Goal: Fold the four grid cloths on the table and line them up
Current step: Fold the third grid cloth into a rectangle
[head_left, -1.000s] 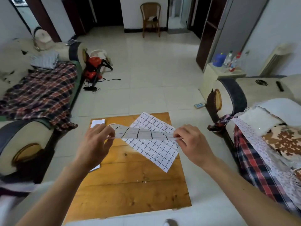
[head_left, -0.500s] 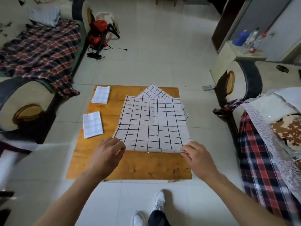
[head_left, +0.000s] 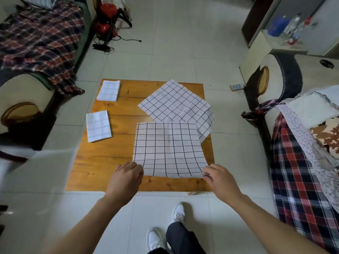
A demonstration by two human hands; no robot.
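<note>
Vs 0.5 s ago: near grid cloth (head_left: 167, 149) now lies flat on the wooden table (head_left: 102, 173), pulled nearer us, uncovering more of the angled cloth (head_left: 176, 103) behind. We've got L hand (head_left: 126, 177) and R hand (head_left: 219, 178) w/ fingers curled, pinching its near corners. Edges square to table, roughly square, no clear long axis. Two folded cloths (head_left: 99, 125) sit on the left.

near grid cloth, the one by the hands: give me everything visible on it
The near grid cloth is white, thin-looking fabric with a black grid. It lies spread flat and square-on along the wooden table, with faint creases. Its far right corner overlaps the other unfolded cloth, which lies turned at an angle. The left hand is at its near left corner, the right hand pinches its near right corner.
</note>
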